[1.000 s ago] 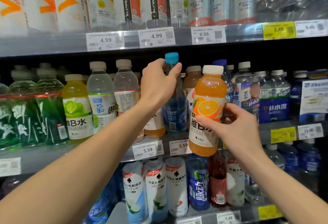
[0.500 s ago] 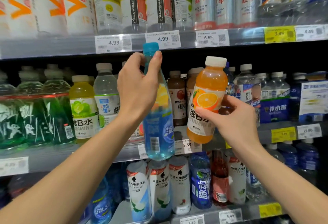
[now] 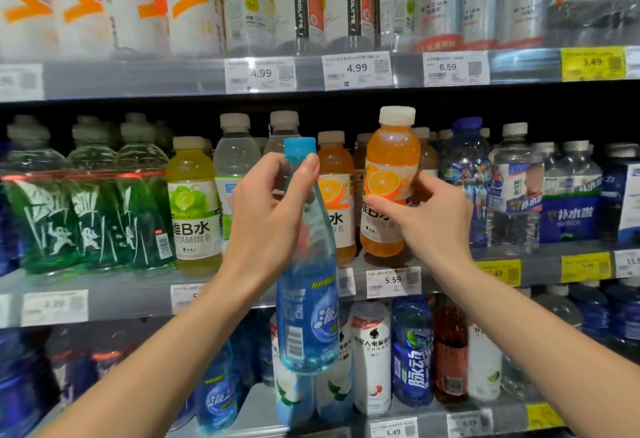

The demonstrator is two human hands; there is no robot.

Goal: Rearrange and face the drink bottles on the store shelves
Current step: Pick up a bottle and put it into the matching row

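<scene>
Bottles in both my hands at the middle shelf (image 3: 104, 293).
Left grip (image 3: 266, 215) pinches the blue bottle (image 3: 308, 316) by its neck; right grip (image 3: 433, 215) wraps the orange bottle (image 3: 389, 174).

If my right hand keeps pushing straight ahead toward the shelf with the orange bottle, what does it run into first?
Probably the darker amber bottles standing right behind the orange bottle that the right hand holds at the middle shelf's front; depth is hard to judge from this view.

Grey shop shelves (image 3: 138, 80) run across in three rows, with white price tags (image 3: 259, 74) (some yellow) along the edges.
</scene>
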